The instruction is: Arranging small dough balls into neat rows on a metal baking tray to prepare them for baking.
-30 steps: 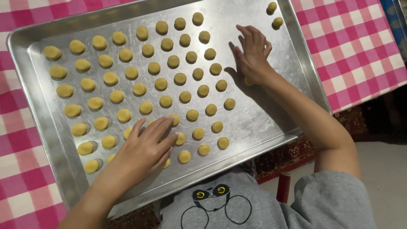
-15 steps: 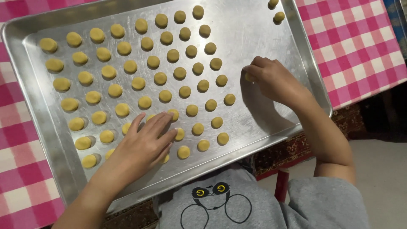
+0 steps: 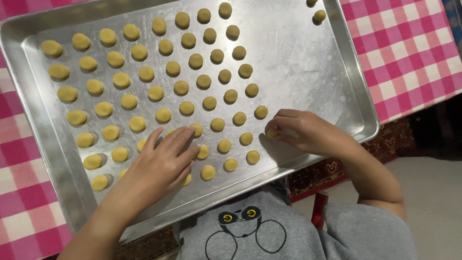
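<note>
A large metal baking tray (image 3: 308,62) holds several rows of small round yellow dough pieces (image 3: 203,82). My left hand (image 3: 161,161) lies flat, fingers together, on the tray's near part, covering a few pieces. My right hand (image 3: 301,131) is curled, fingertips pinching one yellow dough piece (image 3: 273,133) down on the tray, to the right of the nearest rows. Two loose dough pieces (image 3: 318,15) sit at the tray's far right corner.
The tray rests on a pink and white checked tablecloth (image 3: 409,53). Its right half is bare metal. Below the table edge I see my grey shirt (image 3: 269,231) with a printed face, a patterned rug and pale floor (image 3: 433,192).
My right hand came from the tray's far right side down toward me with a dough piece and now presses it near the front rows. My left hand has barely moved.
</note>
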